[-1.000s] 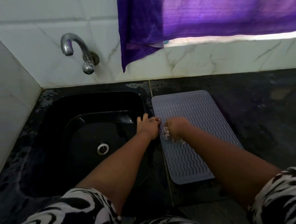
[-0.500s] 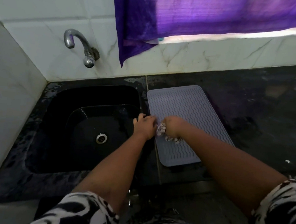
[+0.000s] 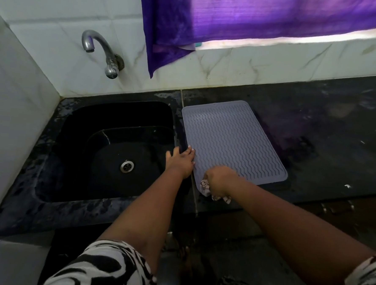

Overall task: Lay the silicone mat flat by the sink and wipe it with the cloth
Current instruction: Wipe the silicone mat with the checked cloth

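One tap [image 3: 101, 49] at 11 o'clock, one black sink [image 3: 116, 151], one lilac silicone mat [image 3: 231, 140] flat on the dark surface [image 3: 326, 133] at 1 o'clock. Left hand [image 3: 180, 160], grip open, presses the mat's left edge. Right hand [image 3: 220, 179], grip closed on one patterned cloth [image 3: 204, 185], mostly hidden, covers the mat's near corner.

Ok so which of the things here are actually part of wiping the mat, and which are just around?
Part of the job:
silicone mat, flat on the counter beside the sink
cloth, bunched in the right hand
left hand, steadying the mat's sink-side edge

Just around:
tap
purple curtain
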A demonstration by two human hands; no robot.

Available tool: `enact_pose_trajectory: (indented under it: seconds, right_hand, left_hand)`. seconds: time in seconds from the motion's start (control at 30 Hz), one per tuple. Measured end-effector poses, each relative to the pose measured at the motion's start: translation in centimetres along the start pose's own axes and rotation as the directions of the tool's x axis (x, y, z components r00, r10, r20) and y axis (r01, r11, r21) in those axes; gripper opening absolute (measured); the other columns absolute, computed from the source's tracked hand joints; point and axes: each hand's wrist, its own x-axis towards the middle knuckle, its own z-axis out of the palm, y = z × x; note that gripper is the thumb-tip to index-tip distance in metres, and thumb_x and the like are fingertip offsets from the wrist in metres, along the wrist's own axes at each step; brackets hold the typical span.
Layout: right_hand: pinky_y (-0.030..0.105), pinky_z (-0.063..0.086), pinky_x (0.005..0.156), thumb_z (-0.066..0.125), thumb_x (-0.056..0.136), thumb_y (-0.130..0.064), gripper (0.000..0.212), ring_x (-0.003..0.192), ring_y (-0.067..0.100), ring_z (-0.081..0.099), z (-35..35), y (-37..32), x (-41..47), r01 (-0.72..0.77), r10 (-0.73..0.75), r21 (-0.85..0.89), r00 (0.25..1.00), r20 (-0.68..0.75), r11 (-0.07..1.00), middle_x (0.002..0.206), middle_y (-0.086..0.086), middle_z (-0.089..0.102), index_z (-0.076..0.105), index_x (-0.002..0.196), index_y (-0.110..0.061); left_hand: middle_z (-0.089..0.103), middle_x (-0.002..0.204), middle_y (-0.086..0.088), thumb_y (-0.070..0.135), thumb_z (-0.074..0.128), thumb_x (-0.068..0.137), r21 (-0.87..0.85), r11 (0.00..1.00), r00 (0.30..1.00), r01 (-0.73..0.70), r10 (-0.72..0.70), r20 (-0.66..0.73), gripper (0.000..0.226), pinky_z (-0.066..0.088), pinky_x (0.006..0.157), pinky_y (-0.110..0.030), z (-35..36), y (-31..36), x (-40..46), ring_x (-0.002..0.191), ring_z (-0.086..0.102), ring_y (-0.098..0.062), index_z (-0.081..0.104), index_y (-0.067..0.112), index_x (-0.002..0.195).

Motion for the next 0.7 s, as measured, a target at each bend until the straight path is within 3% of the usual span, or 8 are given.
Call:
enact_pose_trajectory:
  seconds: [0.07, 0.13, 0.23, 0.37, 0.47, 0.57, 0.7]
  right_hand:
    - [0.033, 0.049, 0.089, 0.068, 0.082, -0.021, 0.041, 0.106, 0.025, 0.058, -1.0, 0.4, 0.1, -0.018, 0.021, 0.141, 1.0, -0.021, 0.99, 0.124, 0.009, 0.059, 0.058, 0.121, -0.016]
    - [0.028, 0.049, 0.078, 0.069, 0.08, -0.021, 0.023, 0.093, 0.022, 0.061, -2.0, 0.7, 0.6, -0.012, 0.062, 0.318, 0.987, -0.147, 0.948, 0.11, 0.008, 0.066, 0.065, 0.102, -0.017]
    - [0.027, 0.047, 0.075, 0.067, 0.081, -0.021, 0.021, 0.094, 0.022, 0.062, -1.9, 0.5, 0.9, -0.024, 0.102, 0.278, 0.957, -0.27, 0.96, 0.107, 0.005, 0.068, 0.069, 0.102, -0.02]
    - [0.036, 0.043, 0.099, 0.067, 0.083, -0.021, 0.04, 0.116, 0.026, 0.05, 1.4, 0.2, 0.8, -0.017, 0.017, 0.003, 0.98, -0.197, 1.0, 0.126, 0.004, 0.056, 0.06, 0.122, -0.02]
    - [0.035, 0.049, 0.092, 0.073, 0.078, -0.02, 0.04, 0.11, 0.025, 0.056, 1.1, 0.6, 0.3, -0.008, 0.005, -0.023, 0.992, -0.123, 1.0, 0.121, 0.006, 0.062, 0.064, 0.116, -0.02]
    - [0.032, 0.047, 0.088, 0.069, 0.081, -0.021, 0.041, 0.109, 0.025, 0.058, 0.3, 0.8, 0.3, -0.006, 0.007, 0.028, 0.999, -0.046, 1.0, 0.124, 0.007, 0.06, 0.061, 0.122, -0.019]
    - [0.034, 0.048, 0.09, 0.069, 0.083, -0.023, 0.038, 0.106, 0.027, 0.059, -3.5, 1.9, 1.2, -0.004, 0.019, 0.293, 0.999, -0.047, 0.956, 0.119, 0.012, 0.062, 0.061, 0.117, -0.005]
  left_hand:
    - [0.008, 0.162, 0.008, 0.034, 0.027, 0.102, -0.001, 1.0, 0.999, -0.019, 0.019, -0.028, 0.054, 0.01, 0.114, -0.05, 0.0, 0.0, -0.2, 0.147, 0.005, -0.029, 0.013, 0.027, 0.153]
    - [0.02, 0.16, 0.005, 0.032, 0.034, 0.1, -0.073, 0.996, 0.991, -0.041, 0.032, -0.128, 0.051, 0.013, 0.113, -0.046, 0.3, -0.1, -0.6, 0.146, 0.011, -0.028, 0.025, 0.026, 0.15]
    - [0.05, 0.143, 0.002, 0.03, 0.041, 0.095, -0.234, 0.971, 0.966, -0.036, -0.025, -0.256, 0.035, 0.024, 0.102, -0.041, 1.1, 0.3, -1.7, 0.131, 0.031, -0.025, 0.052, 0.027, 0.128]
    - [0.044, 0.148, 0.006, 0.03, 0.037, 0.097, -0.164, 0.986, 0.969, -0.026, -0.015, -0.247, 0.038, 0.026, 0.101, -0.04, 1.3, 0.6, -1.9, 0.127, 0.033, -0.023, 0.051, 0.028, 0.132]
    - [0.044, 0.148, 0.008, 0.032, 0.038, 0.096, -0.098, 0.995, 0.977, -0.03, 0.008, -0.214, 0.038, 0.026, 0.098, -0.039, 0.7, 0.4, -1.6, 0.124, 0.033, -0.023, 0.053, 0.03, 0.131]
    - [0.054, 0.135, 0.006, 0.034, 0.043, 0.094, -0.091, 0.996, 0.978, -0.014, -0.006, -0.21, 0.032, 0.028, 0.094, -0.04, 0.0, 0.5, -1.2, 0.118, 0.037, -0.022, 0.06, 0.028, 0.121]
    - [0.059, 0.117, 0.0, 0.04, 0.046, 0.092, -0.126, 0.992, 0.981, 0.0, -0.024, -0.194, 0.029, 0.031, 0.091, -0.041, -1.1, 0.3, 0.2, 0.115, 0.04, -0.024, 0.066, 0.025, 0.106]
